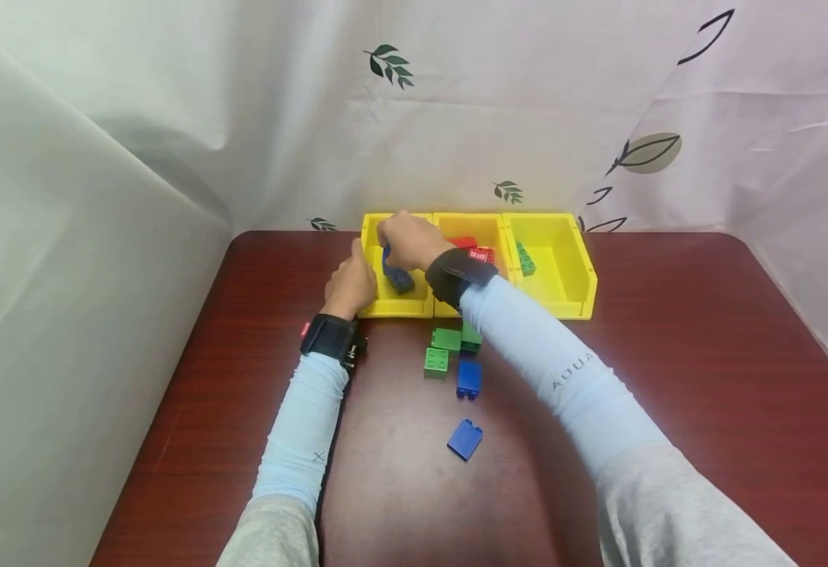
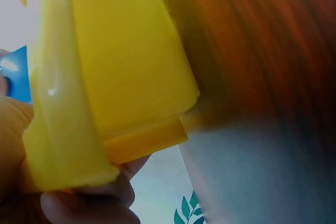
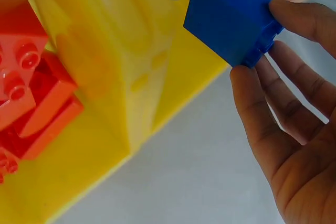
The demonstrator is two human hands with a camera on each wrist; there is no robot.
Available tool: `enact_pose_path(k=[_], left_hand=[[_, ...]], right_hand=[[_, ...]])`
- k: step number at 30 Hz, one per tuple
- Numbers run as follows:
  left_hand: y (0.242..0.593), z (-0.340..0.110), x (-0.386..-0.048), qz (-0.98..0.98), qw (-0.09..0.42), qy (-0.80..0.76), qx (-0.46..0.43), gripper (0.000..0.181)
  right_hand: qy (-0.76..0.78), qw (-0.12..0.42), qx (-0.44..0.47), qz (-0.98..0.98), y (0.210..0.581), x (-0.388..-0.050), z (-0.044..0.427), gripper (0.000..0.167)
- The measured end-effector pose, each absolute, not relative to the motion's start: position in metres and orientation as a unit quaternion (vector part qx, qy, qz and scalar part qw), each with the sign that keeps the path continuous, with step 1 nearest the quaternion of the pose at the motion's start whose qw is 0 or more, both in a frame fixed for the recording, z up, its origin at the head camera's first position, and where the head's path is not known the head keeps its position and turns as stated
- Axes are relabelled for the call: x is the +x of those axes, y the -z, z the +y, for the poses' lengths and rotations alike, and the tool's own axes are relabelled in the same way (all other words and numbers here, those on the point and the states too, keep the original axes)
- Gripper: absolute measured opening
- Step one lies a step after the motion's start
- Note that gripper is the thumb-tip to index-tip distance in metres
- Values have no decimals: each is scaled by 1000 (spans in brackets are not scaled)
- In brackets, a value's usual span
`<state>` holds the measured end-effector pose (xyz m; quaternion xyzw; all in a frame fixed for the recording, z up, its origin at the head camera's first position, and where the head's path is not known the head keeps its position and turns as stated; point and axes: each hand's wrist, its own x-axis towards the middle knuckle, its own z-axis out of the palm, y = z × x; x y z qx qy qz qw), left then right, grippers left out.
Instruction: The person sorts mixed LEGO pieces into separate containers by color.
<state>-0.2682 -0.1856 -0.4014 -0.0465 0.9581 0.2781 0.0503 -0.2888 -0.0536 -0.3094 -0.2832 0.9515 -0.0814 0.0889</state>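
Note:
My right hand (image 1: pixel 410 240) pinches a blue toy brick (image 3: pixel 231 17) by its studded end, over the left yellow bin (image 1: pixel 396 310). Beneath it, another blue brick (image 1: pixel 401 281) lies inside that bin. At the bin's left side is my left hand (image 1: pixel 352 282); the left wrist view shows its fingers curled round the yellow wall (image 2: pixel 58 87). Red bricks (image 1: pixel 481 254) fill part of the middle bin (image 1: pixel 474 222), partly hidden by the right wrist. One green brick (image 1: pixel 525 258) leans in the right bin (image 1: pixel 556 272).
On the dark red table (image 1: pixel 669 378), in front of the bins, lie several loose bricks: a green brick (image 1: pixel 436 362) among other green ones, a blue brick (image 1: pixel 468 379), and a nearer blue brick (image 1: pixel 465 439). A white curtain (image 1: pixel 456 142) hangs close behind the bins.

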Motion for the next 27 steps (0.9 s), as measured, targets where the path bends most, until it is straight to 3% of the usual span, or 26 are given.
enact_pose_path(k=[11,18,27], left_hand=[[400,-184,-269,960,54,-271,-52,47],[400,-184,-267,960,59,-270,-52,51],[401,-185,-269,959,55,-273,-53,51]], right_hand=[[79,97,-248,961,327,-308,-65,18],[105,97,-242,960,336,-309,-62,29],[107,81,-248,959,338,-311,-61,29]])
